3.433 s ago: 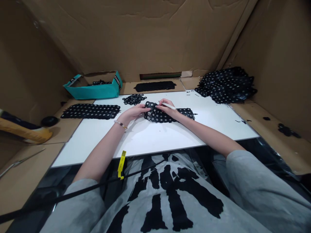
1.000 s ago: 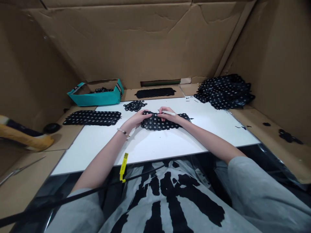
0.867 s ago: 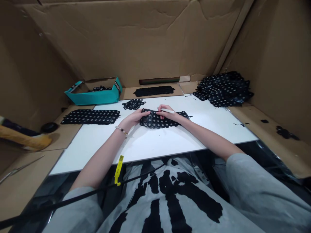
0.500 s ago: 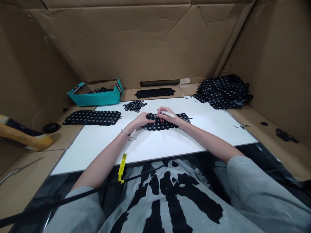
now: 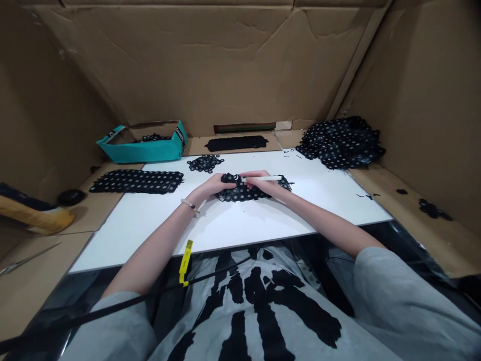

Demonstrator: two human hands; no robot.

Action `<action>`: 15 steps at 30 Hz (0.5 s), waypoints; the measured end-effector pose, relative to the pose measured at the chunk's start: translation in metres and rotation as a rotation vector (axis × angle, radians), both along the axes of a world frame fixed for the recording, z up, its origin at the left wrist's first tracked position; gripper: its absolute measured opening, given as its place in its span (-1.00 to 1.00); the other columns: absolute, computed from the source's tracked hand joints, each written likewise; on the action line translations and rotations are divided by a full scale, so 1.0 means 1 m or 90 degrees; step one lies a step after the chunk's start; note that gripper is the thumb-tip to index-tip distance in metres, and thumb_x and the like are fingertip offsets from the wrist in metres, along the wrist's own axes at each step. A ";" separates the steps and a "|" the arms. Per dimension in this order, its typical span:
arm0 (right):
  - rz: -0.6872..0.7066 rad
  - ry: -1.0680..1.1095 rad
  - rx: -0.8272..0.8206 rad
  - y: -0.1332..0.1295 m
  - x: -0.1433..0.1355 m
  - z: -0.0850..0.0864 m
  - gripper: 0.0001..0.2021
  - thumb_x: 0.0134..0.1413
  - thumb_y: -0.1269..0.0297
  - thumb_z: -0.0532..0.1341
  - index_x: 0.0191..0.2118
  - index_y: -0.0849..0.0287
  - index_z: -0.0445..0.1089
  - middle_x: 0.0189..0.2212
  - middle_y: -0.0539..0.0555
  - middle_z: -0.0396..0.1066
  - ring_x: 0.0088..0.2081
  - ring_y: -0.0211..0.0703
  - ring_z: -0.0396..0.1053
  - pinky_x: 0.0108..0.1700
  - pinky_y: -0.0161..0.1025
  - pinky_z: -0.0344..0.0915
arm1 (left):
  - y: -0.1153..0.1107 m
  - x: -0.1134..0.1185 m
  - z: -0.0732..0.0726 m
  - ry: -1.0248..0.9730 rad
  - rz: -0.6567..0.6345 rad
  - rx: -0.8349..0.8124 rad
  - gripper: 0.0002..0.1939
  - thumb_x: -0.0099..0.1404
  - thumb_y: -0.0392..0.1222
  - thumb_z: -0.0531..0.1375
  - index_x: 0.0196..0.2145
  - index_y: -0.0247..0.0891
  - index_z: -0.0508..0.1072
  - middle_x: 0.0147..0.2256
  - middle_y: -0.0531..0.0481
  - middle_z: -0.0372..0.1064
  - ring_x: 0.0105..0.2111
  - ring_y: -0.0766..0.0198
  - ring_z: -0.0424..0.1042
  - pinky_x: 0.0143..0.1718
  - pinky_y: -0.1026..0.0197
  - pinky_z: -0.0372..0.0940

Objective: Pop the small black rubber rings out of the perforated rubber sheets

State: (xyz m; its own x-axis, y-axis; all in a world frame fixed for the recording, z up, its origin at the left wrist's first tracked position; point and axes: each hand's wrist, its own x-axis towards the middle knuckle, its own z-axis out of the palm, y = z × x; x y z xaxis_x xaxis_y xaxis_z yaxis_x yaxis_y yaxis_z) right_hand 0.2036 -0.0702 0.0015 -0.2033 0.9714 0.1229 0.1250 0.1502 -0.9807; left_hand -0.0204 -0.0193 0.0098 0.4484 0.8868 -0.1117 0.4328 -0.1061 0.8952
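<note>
A black sheet with rows of pale round spots (image 5: 244, 193) lies on the white board (image 5: 150, 225) in front of me. My left hand (image 5: 212, 185) is closed on the sheet's left end, where the edge looks bent up. In my right hand (image 5: 263, 184) is a slim white pen-like tool (image 5: 271, 178), lying almost level, its tip by the sheet's raised left part. What the tip touches is too small to make out. Just behind my left hand sits a loose heap of small black rings (image 5: 205, 163).
Another spotted sheet (image 5: 137, 181) lies at left, near a teal box (image 5: 145, 151) holding black rings. Dark strips (image 5: 236, 143) lie at the back; a crumpled spotted pile (image 5: 340, 143) is back right. Scissors (image 5: 28, 259) lie far left. Cardboard walls (image 5: 195, 65) surround the board.
The white tool has swung from slanting to nearly level, and my right hand has turned with it. My left hand stays on the sheet. The whole view has shifted slightly.
</note>
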 end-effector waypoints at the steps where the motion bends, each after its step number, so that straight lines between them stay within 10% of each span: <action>1: -0.015 0.006 -0.007 0.001 0.001 0.001 -0.74 0.08 0.33 0.29 -0.09 0.16 0.59 -0.37 0.04 0.57 -0.36 -0.23 0.45 -0.14 -0.24 0.44 | 0.001 0.000 -0.001 0.005 -0.003 0.021 -0.61 -0.07 0.03 0.43 -0.35 -0.28 0.57 -0.36 -0.03 0.57 -0.29 0.07 0.49 -0.21 0.11 0.37; 15: -0.087 0.156 -0.093 0.004 0.004 0.003 -0.89 0.06 0.40 0.33 -0.26 0.20 0.59 -0.38 0.08 0.59 -0.39 -0.26 0.50 -0.21 -0.30 0.51 | 0.010 0.027 -0.002 0.209 0.147 0.044 -0.58 -0.26 0.00 0.52 -0.50 -0.24 0.48 -0.49 0.00 0.48 -0.39 0.06 0.47 -0.41 0.17 0.27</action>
State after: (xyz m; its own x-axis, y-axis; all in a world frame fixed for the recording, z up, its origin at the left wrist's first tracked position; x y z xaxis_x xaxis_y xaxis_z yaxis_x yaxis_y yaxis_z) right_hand 0.2080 -0.0665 0.0050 -0.0519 0.9986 0.0093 -0.1089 0.0036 -0.9940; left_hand 0.0062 -0.0094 0.0082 0.1865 0.9705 -0.1525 0.7136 -0.0271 0.7000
